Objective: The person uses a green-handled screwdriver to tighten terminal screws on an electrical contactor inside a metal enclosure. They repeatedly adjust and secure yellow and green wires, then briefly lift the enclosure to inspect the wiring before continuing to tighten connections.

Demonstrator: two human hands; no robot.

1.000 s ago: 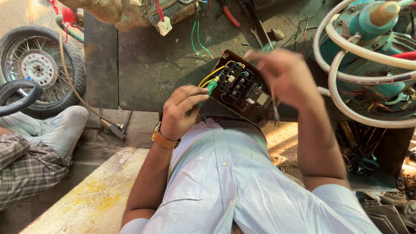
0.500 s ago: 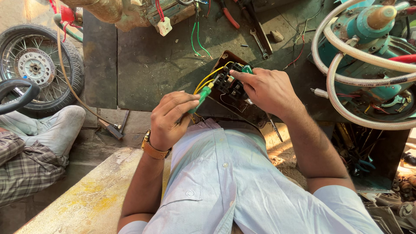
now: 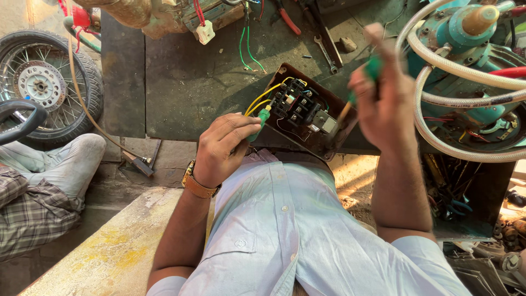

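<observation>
Nearest, left hand (image 3: 224, 143) pinched shut on a green-handled screwdriver (image 3: 257, 123), tip angled toward the brown switch box (image 3: 304, 112), seemingly to reach its terminals. Just right of the box, right hand (image 3: 381, 96) raised and blurred, closed round a second green-handled screwdriver (image 3: 359, 96), shaft slanting down to the box's right edge. Box propped open on the dark worktop (image 3: 186, 82), tilted toward the body, probably to expose the black contactor (image 3: 293, 104) and yellow wires (image 3: 263, 98). Beyond the box, loose green wires (image 3: 246, 52). Far left of it, a spoked wheel (image 3: 44, 87).
</observation>
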